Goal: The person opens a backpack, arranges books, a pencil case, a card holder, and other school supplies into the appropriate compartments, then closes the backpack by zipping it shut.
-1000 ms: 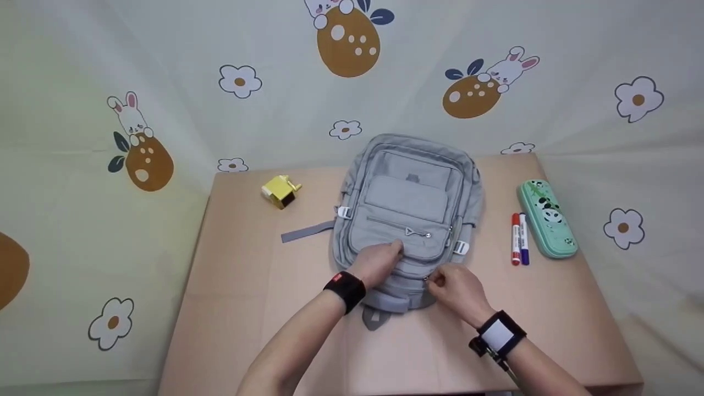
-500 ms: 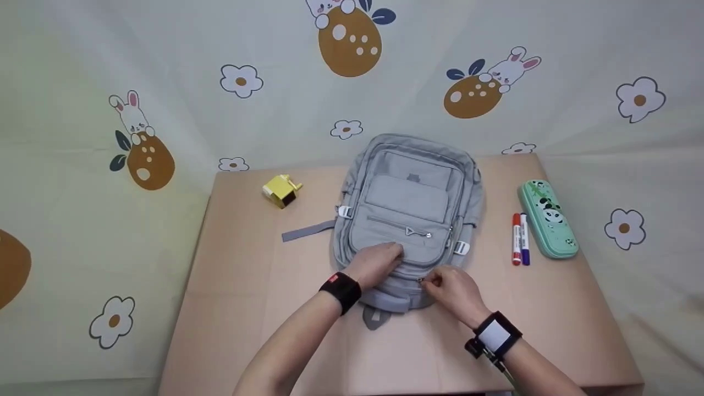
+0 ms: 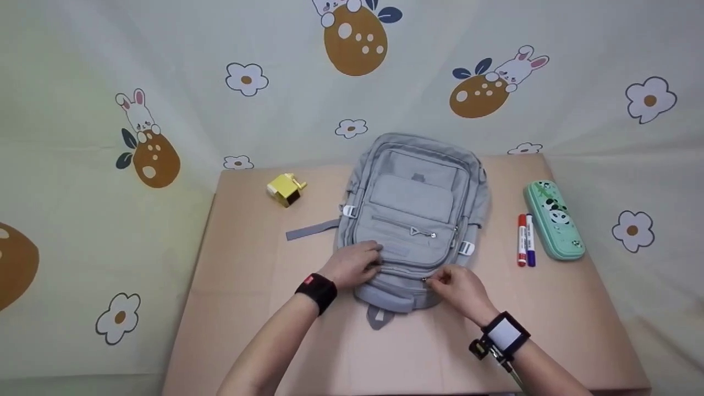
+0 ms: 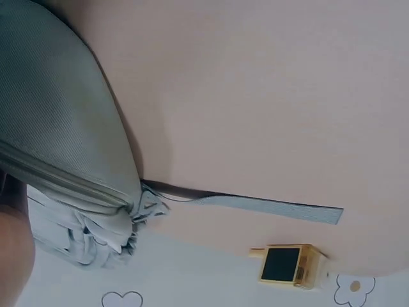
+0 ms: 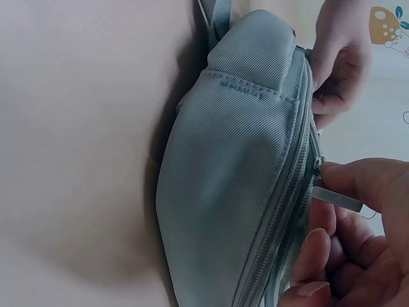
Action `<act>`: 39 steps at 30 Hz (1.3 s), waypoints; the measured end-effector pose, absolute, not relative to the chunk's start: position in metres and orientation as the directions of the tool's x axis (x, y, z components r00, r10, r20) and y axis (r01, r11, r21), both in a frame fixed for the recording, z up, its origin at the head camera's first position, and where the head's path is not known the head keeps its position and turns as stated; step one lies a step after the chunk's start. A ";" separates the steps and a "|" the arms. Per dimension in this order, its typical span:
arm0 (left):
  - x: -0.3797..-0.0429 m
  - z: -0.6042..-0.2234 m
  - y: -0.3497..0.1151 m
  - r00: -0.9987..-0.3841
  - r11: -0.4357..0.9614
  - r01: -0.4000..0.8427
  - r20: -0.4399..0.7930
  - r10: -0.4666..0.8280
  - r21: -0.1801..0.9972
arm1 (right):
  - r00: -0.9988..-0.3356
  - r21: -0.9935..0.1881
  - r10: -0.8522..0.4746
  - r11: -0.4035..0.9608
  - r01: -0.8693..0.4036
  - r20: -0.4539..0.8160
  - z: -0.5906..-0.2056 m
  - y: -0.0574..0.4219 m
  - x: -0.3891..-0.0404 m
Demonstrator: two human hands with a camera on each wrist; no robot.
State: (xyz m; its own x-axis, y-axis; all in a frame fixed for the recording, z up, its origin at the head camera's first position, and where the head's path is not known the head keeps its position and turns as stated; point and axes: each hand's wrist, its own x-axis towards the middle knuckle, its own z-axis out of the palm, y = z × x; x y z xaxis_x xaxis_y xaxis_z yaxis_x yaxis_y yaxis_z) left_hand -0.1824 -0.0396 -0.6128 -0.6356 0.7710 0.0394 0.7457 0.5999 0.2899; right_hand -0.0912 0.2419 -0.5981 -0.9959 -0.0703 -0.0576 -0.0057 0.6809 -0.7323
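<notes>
A grey backpack (image 3: pixel 412 190) lies front side up on the table, its top end toward the person. My right hand (image 3: pixel 459 286) pinches a zipper pull (image 5: pixel 339 199) between thumb and fingers at the bag's top right. Beside the thumb, the metal slider (image 5: pixel 319 165) sits on the zipper track (image 5: pixel 271 240). My left hand (image 3: pixel 352 264) holds the bag's top left edge near the same zipper, fingers curled; its fingertips are partly hidden. Only a sliver of the left hand (image 4: pixel 14 259) shows in the left wrist view, against the bag.
A yellow box-shaped device with a crank (image 3: pixel 286 190) stands at the back left. A grey strap (image 3: pixel 313 229) sticks out from the bag's left side. To the right lie a red marker (image 3: pixel 522 240), a blue marker (image 3: pixel 531 240) and a green panda pencil case (image 3: pixel 554 220).
My left hand has slid left across the backpack, off its front pocket toward the top left edge. The right hand, with the zipper pull, has shifted slightly left along the zipper.
</notes>
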 end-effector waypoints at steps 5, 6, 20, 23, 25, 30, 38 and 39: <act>-0.185 -0.610 -0.039 -0.618 0.602 0.761 -0.011 0.786 0.241 | -0.994 -0.747 -0.052 0.664 0.038 -0.097 -0.598 0.242 -0.091; -0.185 -0.610 -0.039 -0.620 0.605 0.760 -0.012 0.784 0.236 | -0.994 -0.747 -0.047 0.663 0.044 -0.100 -0.598 0.241 -0.091; -0.181 -0.610 -0.039 -0.690 0.654 0.681 -0.011 0.724 0.328 | -0.995 -0.708 -0.070 0.706 0.006 -0.078 -0.589 0.206 -0.098; -0.181 -0.610 -0.038 -0.691 0.657 0.680 -0.018 0.723 0.326 | -0.992 -0.698 -0.090 0.716 -0.005 -0.085 -0.587 0.196 -0.103; -0.180 -0.611 -0.038 -0.692 0.659 0.679 -0.015 0.721 0.323 | -0.990 -0.694 -0.103 0.720 -0.008 -0.095 -0.587 0.190 -0.107; -0.177 -0.612 -0.036 -0.694 0.655 0.687 0.016 0.720 0.313 | -0.985 -0.696 -0.125 0.718 -0.007 -0.119 -0.589 0.182 -0.113; -0.161 -0.612 -0.022 -0.659 0.626 0.750 0.165 0.734 0.212 | -0.983 -0.717 -0.125 0.697 0.007 -0.131 -0.591 0.184 -0.116; -0.159 -0.612 -0.019 -0.655 0.627 0.756 0.188 0.732 0.190 | -0.983 -0.727 -0.132 0.686 0.005 -0.131 -0.591 0.184 -0.117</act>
State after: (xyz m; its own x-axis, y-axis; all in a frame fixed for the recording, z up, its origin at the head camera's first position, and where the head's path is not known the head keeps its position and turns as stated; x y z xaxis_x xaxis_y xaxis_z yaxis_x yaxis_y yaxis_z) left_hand -0.1593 -0.0190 -0.6115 -0.6548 0.7320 0.1883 0.7555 0.6270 0.1900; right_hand -0.1168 0.1839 -0.5909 -0.9826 -0.1316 -0.1314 0.0053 0.6864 -0.7272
